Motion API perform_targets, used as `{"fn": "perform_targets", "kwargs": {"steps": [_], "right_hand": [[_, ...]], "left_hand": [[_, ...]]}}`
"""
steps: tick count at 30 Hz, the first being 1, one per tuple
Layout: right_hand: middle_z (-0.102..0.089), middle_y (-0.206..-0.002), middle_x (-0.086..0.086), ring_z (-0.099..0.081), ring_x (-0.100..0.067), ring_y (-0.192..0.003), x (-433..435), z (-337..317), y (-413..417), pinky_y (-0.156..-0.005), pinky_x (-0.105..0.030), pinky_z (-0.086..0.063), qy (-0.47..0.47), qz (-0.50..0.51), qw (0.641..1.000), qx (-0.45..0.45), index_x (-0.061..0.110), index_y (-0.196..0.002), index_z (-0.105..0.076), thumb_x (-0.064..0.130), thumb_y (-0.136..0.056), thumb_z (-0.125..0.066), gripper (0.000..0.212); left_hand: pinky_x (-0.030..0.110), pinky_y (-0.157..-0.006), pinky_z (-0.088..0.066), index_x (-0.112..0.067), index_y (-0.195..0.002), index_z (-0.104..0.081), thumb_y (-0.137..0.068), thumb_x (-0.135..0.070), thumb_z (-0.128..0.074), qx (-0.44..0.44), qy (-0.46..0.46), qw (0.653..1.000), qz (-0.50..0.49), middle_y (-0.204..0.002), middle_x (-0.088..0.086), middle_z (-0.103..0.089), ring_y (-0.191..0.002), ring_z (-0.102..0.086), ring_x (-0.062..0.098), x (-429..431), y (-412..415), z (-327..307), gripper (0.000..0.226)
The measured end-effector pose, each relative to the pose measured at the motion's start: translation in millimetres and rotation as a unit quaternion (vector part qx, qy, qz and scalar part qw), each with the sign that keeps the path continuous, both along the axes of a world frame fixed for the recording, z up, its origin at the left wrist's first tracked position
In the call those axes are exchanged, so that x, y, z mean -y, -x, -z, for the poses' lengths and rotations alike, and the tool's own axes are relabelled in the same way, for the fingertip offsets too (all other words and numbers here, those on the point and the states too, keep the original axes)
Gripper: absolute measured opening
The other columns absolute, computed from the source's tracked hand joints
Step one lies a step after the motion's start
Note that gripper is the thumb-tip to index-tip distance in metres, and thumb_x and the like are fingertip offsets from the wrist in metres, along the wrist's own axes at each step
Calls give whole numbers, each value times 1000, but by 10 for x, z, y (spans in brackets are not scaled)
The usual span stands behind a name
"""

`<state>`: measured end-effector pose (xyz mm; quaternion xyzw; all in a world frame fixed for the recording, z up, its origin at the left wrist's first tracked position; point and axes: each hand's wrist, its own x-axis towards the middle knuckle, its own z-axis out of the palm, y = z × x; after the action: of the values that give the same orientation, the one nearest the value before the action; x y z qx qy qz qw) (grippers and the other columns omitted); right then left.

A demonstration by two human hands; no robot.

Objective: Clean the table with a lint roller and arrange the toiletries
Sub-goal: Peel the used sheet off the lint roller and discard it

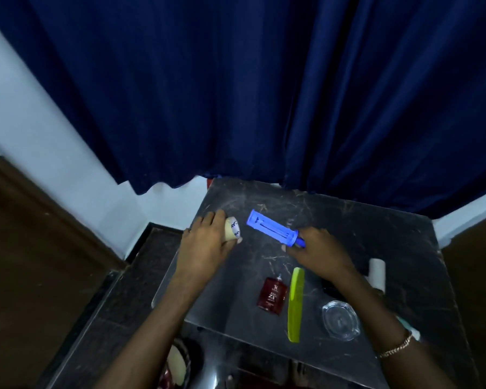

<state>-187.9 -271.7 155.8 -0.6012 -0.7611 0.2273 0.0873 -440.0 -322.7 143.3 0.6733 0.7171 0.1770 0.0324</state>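
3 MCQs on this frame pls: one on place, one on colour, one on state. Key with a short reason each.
1. Where does the green comb lie?
A. Between the red bottle and the clear glass dish
B. Under the left hand
C. On the floor

2. What colour is the lint roller frame?
A. Red
B. Blue
C. White

3. What is the left hand doing?
A. Resting flat on the table
B. Gripping a pale paper roll
C. Holding the comb

Key: 1 A, the comb lies flat with the bottle on one side and the dish on the other. 2 B, the frame held by the right hand is bright blue. 3 B, the fingers wrap a cream roll with printed lettering.
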Motion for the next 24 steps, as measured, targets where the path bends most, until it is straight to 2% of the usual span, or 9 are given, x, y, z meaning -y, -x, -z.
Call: {"fn": "perform_targets", "kwargs": {"steps": [1, 4, 6, 8, 10, 13, 17, 20, 24], "right_hand": [[-53, -50, 8, -51, -3, -49, 35, 47, 124, -45, -20, -35, 21, -6, 999, -36, 28, -59, -53, 51, -75, -66, 31], [-44, -44, 10, -38, -1, -40, 157, 236, 494, -43, -12, -32, 85, -31, 985, -150, 28, -57, -56, 41, -78, -71, 30], [-50, -51, 10, -42, 0, -45, 249, 384, 760, -49, -11, -37, 137, -34, 967, -214, 18, -69, -62, 33, -81, -70, 20], [-58, -63, 2, -50, -5, -50, 335, 514, 998, -51, -19, -44, 205, -20, 938, -279, 11, -86, -68, 20, -87, -64, 10], [-59, -67, -3, -50, -5, -49, 419, 625, 1264, -48, -18, -45, 261, -5, 909, -326, 6, -100, -68, 6, -92, -53, 16], [-58, -64, -3, -52, -8, -50, 558, 771, 1677, -49, -20, -45, 318, 0, 881, -351, 6, -108, -66, 1, -95, -43, 27], [-60, -65, -3, -54, -13, -54, 770, 937, 2130, -52, -25, -48, 374, -16, 854, -362, 6, -114, -64, 3, -96, -41, 30], [-60, -69, -6, -56, -18, -59, 979, 1061, 2447, -55, -28, -48, 406, -29, 840, -359, 7, -119, -62, 2, -96, -41, 31], [-64, -77, -6, -65, -19, -69, 1277, 1306, 2791, -62, -28, -49, 438, -63, 838, -319, 20, -116, -62, 4, -96, -44, 31]], "left_hand": [[41, -75, -51, -25, -111, -48, -85, -50, -76, 41, 10, 999, -6, -109, -2, -64, -97, -59, 22, 86, 104, 48, 46], [36, -75, -47, -27, -110, -45, -88, -43, -76, 178, 40, 983, -23, -109, -5, -61, -95, -56, 17, 333, 444, 188, 41], [28, -71, -41, -25, -109, -44, -89, -30, -75, 260, 69, 962, -45, -101, -5, -62, -88, -59, 15, 516, 711, 279, 37], [22, -61, -39, -19, -106, -44, -90, -22, -73, 314, 107, 940, -78, -87, -7, -60, -75, -58, 11, 710, 941, 353, 33], [20, -59, -40, -15, -106, -46, -88, -27, -69, 379, 138, 907, -122, -81, -9, -55, -67, -54, 0, 934, 1150, 397, 32], [21, -62, -43, -16, -110, -49, -79, -39, -57, 454, 143, 857, -197, -84, -8, -57, -62, -54, -9, 1300, 1451, 493, 39], [12, -55, -45, -15, -110, -54, -90, -25, -60, 518, 125, 804, -264, -86, -2, -59, -59, -57, -7, 1708, 1766, 707, 24], [20, -63, -48, -20, -113, -59, -97, -18, -60, 531, 112, 784, -301, -93, 1, -63, -71, -60, 1, 1973, 1926, 924, 17], [35, -74, -50, -12, -118, -60, -98, -14, -60, 545, 100, 753, -356, -109, 21, -66, -86, -63, 20, 2287, 2028, 1270, 20]]}}
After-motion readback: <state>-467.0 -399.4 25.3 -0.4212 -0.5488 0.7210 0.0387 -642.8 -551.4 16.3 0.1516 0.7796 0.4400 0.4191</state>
